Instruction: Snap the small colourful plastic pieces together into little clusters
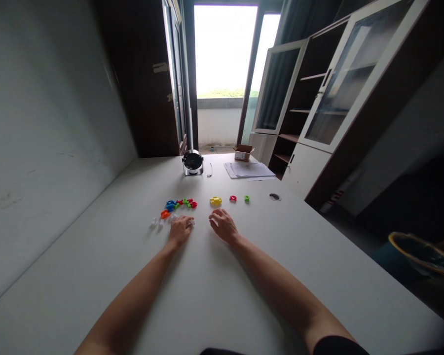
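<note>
Where your left hand (pixel 180 228) rests, palm down on the white tabletop (pixel 207 296), a small white moulded piece (pixel 192 223), probably plastic, shows right at its fingertips; you may be pinching it or only touching it, and I cannot tell which. Pieces like this look light and stiff, a little slick and not very fragile, so a thumb-and-forefinger grip on the side edges should suit them, with gentle pressure so they don't skid; white on white, their outlines are hard to judge. Your right hand (pixel 223 224) lies across a gap from the left, fingers loosely curled, and whether anything sits inside them I cannot tell. Just left of your left hand are more small white moulded pieces (pixel 160 223), with an orange chunky piece (pixel 165 214) a little farther out. Beyond that hand lie a blue chunky cluster (pixel 169 205) and a row of red and green small pieces (pixel 187 203). Ahead of your right hand is a yellow blocky piece (pixel 215 201), then, farther right, a red notched piece (pixel 233 198) and a green small piece (pixel 246 198). Well beyond both hands stand a round black-and-silver device (pixel 193 162), flat white papers (pixel 249 170) and a brown cardboard box (pixel 243 154).
</note>
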Demonstrator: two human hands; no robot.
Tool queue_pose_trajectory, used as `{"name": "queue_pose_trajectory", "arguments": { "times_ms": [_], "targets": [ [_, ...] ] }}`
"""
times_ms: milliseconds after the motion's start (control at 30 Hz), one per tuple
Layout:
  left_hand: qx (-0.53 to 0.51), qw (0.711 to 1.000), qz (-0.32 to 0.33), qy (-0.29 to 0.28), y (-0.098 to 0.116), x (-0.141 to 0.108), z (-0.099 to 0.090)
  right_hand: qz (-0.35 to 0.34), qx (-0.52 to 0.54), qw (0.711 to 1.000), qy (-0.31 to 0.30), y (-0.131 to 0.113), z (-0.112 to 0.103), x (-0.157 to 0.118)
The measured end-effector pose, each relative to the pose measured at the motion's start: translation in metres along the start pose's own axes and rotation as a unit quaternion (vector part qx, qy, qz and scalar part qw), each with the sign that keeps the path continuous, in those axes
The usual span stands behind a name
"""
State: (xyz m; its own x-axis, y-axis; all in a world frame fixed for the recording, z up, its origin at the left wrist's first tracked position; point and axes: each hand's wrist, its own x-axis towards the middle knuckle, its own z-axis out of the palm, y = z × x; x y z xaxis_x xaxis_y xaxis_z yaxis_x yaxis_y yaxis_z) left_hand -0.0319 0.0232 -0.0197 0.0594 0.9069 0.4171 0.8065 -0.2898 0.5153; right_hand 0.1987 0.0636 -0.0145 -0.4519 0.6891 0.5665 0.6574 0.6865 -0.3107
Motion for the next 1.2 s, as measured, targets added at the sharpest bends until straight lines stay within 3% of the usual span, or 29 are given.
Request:
{"name": "queue_pose_trajectory", "arguments": {
  "times_ms": [267, 667, 1200],
  "targets": [
    [0.003, 1.000, 0.025, -0.012, 0.004, 0.000, -0.002, -0.030, 0.018, 0.999, -0.006, -0.004, -0.004, 0.000],
    [0.011, 0.996, 0.089, -0.022, 0.025, -0.003, -0.012, -0.127, 0.034, 0.990, -0.047, -0.023, -0.004, 0.000],
    [-0.040, 0.995, 0.088, -0.023, 0.025, -0.003, -0.013, -0.113, 0.013, 0.993, -0.045, -0.021, -0.007, 0.001]
  ]
}}
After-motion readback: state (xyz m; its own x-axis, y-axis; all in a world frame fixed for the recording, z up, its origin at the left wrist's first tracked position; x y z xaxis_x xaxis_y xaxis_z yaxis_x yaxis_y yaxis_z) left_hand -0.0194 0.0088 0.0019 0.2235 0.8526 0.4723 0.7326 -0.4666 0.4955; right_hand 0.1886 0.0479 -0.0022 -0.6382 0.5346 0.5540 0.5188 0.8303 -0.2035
